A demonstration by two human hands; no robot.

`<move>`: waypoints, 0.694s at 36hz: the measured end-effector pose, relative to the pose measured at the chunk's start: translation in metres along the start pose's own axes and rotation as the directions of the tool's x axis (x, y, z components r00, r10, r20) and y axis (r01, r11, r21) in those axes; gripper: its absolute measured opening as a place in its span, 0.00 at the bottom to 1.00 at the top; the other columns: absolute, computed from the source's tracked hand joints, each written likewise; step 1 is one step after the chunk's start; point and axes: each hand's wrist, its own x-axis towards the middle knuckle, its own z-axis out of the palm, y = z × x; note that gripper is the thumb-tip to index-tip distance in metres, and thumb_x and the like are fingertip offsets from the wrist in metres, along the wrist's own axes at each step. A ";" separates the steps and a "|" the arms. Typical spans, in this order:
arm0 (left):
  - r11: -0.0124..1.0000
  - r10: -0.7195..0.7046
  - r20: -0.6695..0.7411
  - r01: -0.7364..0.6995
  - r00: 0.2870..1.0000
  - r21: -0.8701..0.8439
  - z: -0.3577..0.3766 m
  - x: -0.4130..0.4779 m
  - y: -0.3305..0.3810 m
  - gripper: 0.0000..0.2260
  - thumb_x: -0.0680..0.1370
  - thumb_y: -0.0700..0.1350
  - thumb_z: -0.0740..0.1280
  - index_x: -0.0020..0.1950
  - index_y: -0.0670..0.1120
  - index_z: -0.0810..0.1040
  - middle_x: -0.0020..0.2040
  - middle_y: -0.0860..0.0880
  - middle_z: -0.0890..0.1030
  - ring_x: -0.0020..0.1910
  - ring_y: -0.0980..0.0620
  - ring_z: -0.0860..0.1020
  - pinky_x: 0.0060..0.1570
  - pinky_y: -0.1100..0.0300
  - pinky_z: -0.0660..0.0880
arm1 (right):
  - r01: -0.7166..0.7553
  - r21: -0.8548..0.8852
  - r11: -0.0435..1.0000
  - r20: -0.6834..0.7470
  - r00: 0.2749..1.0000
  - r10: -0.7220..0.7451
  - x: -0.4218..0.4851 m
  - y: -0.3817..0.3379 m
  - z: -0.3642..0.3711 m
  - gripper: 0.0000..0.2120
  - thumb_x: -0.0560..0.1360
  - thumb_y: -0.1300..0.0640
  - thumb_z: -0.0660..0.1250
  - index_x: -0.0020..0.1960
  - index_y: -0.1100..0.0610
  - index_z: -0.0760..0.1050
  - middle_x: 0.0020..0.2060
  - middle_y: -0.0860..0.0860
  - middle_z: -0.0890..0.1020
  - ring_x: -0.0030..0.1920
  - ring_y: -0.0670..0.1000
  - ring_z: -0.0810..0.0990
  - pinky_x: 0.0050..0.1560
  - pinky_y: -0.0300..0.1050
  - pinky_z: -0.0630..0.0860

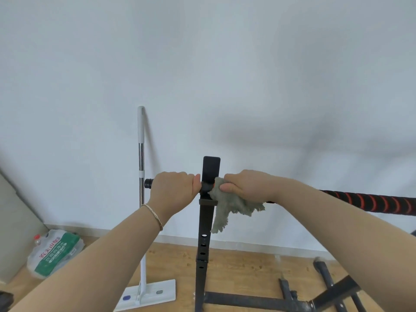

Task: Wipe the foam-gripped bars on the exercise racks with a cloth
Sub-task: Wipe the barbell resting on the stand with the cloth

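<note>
The wiping looks part way through. The cloth [234,206] sits on the bar [371,201], just right of the rack post [206,221]. The long black and red foam part runs off to the right. I cannot tell if that part is clean yet, so I think it may need a wipe. More rack parts [333,289] lie on the floor, near and right.

The left hand [174,188] is left of the post, with fingers curled tight over the bar. The right hand [245,186] has fingers wrapped round the cloth and the bar, with the thumb pressing the cloth. Loose cloth hangs down below it.
</note>
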 end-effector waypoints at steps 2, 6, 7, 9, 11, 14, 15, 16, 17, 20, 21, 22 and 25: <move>0.999 0.030 -0.017 -0.030 0.999 -0.019 0.000 -0.003 0.001 0.24 0.80 0.45 0.36 0.27 0.48 0.60 0.23 0.53 0.56 0.21 0.50 0.53 0.27 0.65 0.48 | 0.014 0.041 0.999 0.025 1.000 -0.015 -0.004 0.008 -0.008 0.17 0.85 0.42 0.49 0.45 0.49 0.70 0.38 0.45 0.75 0.41 0.43 0.73 0.45 0.45 0.66; 0.994 0.107 0.049 -0.108 0.993 0.025 -0.003 -0.005 0.000 0.20 0.79 0.42 0.40 0.30 0.48 0.61 0.24 0.52 0.56 0.21 0.50 0.54 0.27 0.65 0.51 | -0.009 0.049 0.999 -0.027 1.000 0.011 -0.025 0.026 -0.016 0.14 0.85 0.48 0.52 0.50 0.51 0.73 0.41 0.45 0.78 0.42 0.45 0.76 0.43 0.41 0.68; 0.987 0.142 0.091 -0.148 0.986 0.065 -0.006 -0.005 -0.001 0.14 0.77 0.40 0.49 0.31 0.47 0.61 0.24 0.51 0.56 0.21 0.51 0.54 0.26 0.65 0.52 | -0.031 0.075 0.997 -0.031 0.999 0.034 -0.032 0.028 -0.018 0.12 0.85 0.51 0.52 0.52 0.50 0.74 0.41 0.44 0.79 0.42 0.45 0.77 0.43 0.42 0.70; 0.971 0.183 0.141 -0.201 0.973 0.131 -0.007 -0.003 -0.001 0.11 0.66 0.35 0.63 0.33 0.47 0.62 0.24 0.50 0.57 0.21 0.51 0.56 0.27 0.65 0.55 | -0.063 0.172 0.983 -0.022 0.997 0.068 -0.045 0.025 -0.021 0.15 0.81 0.59 0.52 0.56 0.44 0.74 0.43 0.42 0.81 0.39 0.43 0.81 0.44 0.44 0.77; 0.957 0.177 0.211 -0.218 0.961 0.189 -0.012 -0.002 0.002 0.14 0.63 0.34 0.66 0.35 0.47 0.63 0.25 0.50 0.58 0.21 0.50 0.59 0.27 0.64 0.56 | -0.078 0.254 0.964 -0.033 0.995 0.090 -0.054 0.015 -0.022 0.20 0.76 0.61 0.53 0.58 0.41 0.74 0.44 0.44 0.82 0.38 0.46 0.82 0.42 0.48 0.81; 0.933 0.180 0.284 -0.255 0.942 0.253 -0.018 0.002 0.009 0.08 0.70 0.36 0.59 0.43 0.47 0.66 0.27 0.51 0.60 0.26 0.49 0.66 0.28 0.61 0.58 | -0.055 0.153 0.987 -0.110 0.991 0.073 -0.050 -0.005 -0.007 0.10 0.80 0.51 0.55 0.57 0.47 0.72 0.40 0.44 0.80 0.33 0.43 0.78 0.36 0.43 0.76; 0.928 0.186 0.284 -0.263 0.941 0.264 -0.018 0.006 0.011 0.08 0.72 0.36 0.60 0.47 0.48 0.68 0.29 0.51 0.61 0.28 0.49 0.68 0.27 0.61 0.59 | -0.054 0.059 0.997 -0.171 0.983 0.063 -0.044 -0.010 0.003 0.12 0.81 0.45 0.54 0.56 0.49 0.71 0.40 0.44 0.78 0.34 0.43 0.77 0.37 0.43 0.74; 0.925 0.186 0.305 -0.271 0.934 0.265 -0.017 0.010 0.012 0.10 0.74 0.38 0.62 0.53 0.48 0.69 0.30 0.51 0.63 0.30 0.48 0.69 0.27 0.61 0.59 | -0.070 -0.068 0.995 -0.242 0.969 0.051 -0.037 -0.012 0.014 0.16 0.81 0.39 0.53 0.55 0.50 0.70 0.41 0.45 0.78 0.36 0.45 0.77 0.38 0.44 0.74; 0.925 0.199 0.333 -0.289 0.921 0.247 -0.017 0.012 0.013 0.13 0.76 0.39 0.62 0.60 0.48 0.68 0.32 0.50 0.64 0.32 0.47 0.70 0.27 0.61 0.59 | -0.101 -0.213 0.972 -0.319 0.947 0.029 -0.029 -0.010 0.026 0.20 0.80 0.35 0.52 0.54 0.51 0.70 0.41 0.45 0.77 0.36 0.48 0.77 0.39 0.45 0.74; 0.922 0.224 0.377 -0.321 0.899 0.217 -0.018 0.016 0.013 0.21 0.79 0.41 0.60 0.71 0.47 0.60 0.35 0.49 0.66 0.35 0.45 0.71 0.28 0.60 0.62 | -0.181 -0.462 0.868 -0.493 0.866 -0.081 -0.010 0.001 0.053 0.25 0.77 0.32 0.52 0.45 0.53 0.68 0.31 0.46 0.73 0.28 0.50 0.71 0.29 0.44 0.65; 0.929 0.214 0.366 -0.305 0.906 0.210 -0.017 0.015 0.013 0.21 0.79 0.42 0.60 0.71 0.47 0.60 0.35 0.49 0.66 0.35 0.45 0.71 0.30 0.59 0.64 | -0.190 -0.483 0.855 -0.519 0.848 -0.105 -0.008 0.005 0.057 0.25 0.77 0.31 0.52 0.41 0.53 0.68 0.28 0.46 0.71 0.25 0.50 0.68 0.27 0.42 0.61; 0.939 0.199 0.351 -0.281 0.915 0.201 -0.017 0.013 0.013 0.21 0.78 0.42 0.62 0.71 0.46 0.62 0.34 0.49 0.66 0.33 0.45 0.71 0.31 0.59 0.65 | -0.192 -0.497 0.846 -0.543 0.829 -0.131 -0.007 0.009 0.059 0.26 0.76 0.31 0.52 0.39 0.54 0.68 0.26 0.46 0.69 0.23 0.49 0.66 0.26 0.41 0.59; 0.952 0.216 0.269 -0.263 0.939 0.154 -0.018 0.009 0.012 0.21 0.63 0.41 0.76 0.54 0.43 0.75 0.26 0.49 0.61 0.22 0.48 0.62 0.25 0.63 0.62 | -0.191 -0.520 0.832 -0.566 0.807 -0.168 -0.004 0.014 0.058 0.29 0.77 0.30 0.47 0.38 0.54 0.68 0.24 0.46 0.67 0.21 0.49 0.64 0.25 0.40 0.57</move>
